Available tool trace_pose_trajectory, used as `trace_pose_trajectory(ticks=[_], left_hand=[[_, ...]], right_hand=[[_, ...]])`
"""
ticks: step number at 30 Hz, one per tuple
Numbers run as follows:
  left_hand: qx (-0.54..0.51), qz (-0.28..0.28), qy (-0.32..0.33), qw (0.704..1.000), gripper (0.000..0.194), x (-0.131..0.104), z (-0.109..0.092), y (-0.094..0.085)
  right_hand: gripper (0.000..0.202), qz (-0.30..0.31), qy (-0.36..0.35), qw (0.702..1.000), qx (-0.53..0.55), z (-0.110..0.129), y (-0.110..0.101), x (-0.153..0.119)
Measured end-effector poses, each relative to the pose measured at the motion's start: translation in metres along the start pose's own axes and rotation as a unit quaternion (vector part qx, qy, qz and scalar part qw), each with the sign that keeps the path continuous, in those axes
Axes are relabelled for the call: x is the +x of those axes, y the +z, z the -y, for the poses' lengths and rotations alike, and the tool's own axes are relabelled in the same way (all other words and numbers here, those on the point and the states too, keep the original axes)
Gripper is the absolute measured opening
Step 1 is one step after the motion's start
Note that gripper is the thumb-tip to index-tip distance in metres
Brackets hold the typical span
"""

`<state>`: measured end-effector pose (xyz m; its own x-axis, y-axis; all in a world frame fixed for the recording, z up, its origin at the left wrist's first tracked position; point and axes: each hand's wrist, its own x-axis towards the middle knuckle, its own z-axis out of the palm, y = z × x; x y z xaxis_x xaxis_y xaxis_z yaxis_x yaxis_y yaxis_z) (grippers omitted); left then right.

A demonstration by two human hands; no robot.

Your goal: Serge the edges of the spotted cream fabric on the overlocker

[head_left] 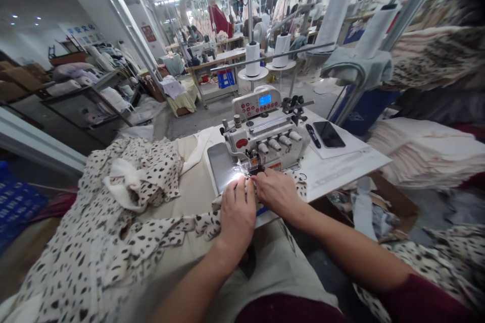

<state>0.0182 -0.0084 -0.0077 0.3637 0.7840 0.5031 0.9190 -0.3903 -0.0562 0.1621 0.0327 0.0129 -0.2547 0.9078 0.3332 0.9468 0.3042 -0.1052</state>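
Observation:
A white overlock sewing machine [265, 133] with a lit blue display stands in front of me, its lamp shining on the needle area. Cream fabric with black spots [206, 224] runs along the table's near edge to the presser foot. My left hand [238, 209] is on this fabric just before the foot, fingers pointing forward and bent over its edge. Close beside it, my right hand [278, 192] is closed with its fingertips pinching the fabric near the needle. Both hands cover most of the piece there. A bit of spotted fabric shows right of my right hand.
A heap of spotted fabric [147, 171] lies left of the machine. On the table's right are a phone [329, 134] and a black marker [313, 136]. Thread cones [252, 59] stand behind. Stacked pale fabric [428, 151] and a scrap box [397, 202] are at the right.

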Motion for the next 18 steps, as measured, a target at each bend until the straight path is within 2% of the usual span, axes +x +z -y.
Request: trace_pose_trajectory(ticks=[3,6,12,16,18], left_hand=[[-0.012,-0.004,0.001,1.000,0.044,0.001,-0.001,-0.001],[-0.057,-0.021,-0.002,0.998,0.045,0.001,0.003,-0.001],[-0.121,-0.015,-0.040,0.992,0.058,0.001,0.010,0.000],[-0.142,-0.020,-0.032,0.989,0.061,0.004,0.015,-0.003],[-0.146,-0.019,-0.020,0.989,0.056,0.007,0.020,-0.003]], right_hand=[[0.038,-0.026,0.003,1.000,0.003,-0.005,0.005,-0.009],[0.039,-0.055,0.036,0.998,0.005,-0.011,0.012,-0.024],[0.034,-0.049,0.095,0.994,0.019,-0.020,0.019,-0.051],[0.038,-0.055,0.097,0.993,0.024,-0.027,0.021,-0.063],[0.039,-0.061,0.094,0.993,0.032,-0.030,0.024,-0.067]])
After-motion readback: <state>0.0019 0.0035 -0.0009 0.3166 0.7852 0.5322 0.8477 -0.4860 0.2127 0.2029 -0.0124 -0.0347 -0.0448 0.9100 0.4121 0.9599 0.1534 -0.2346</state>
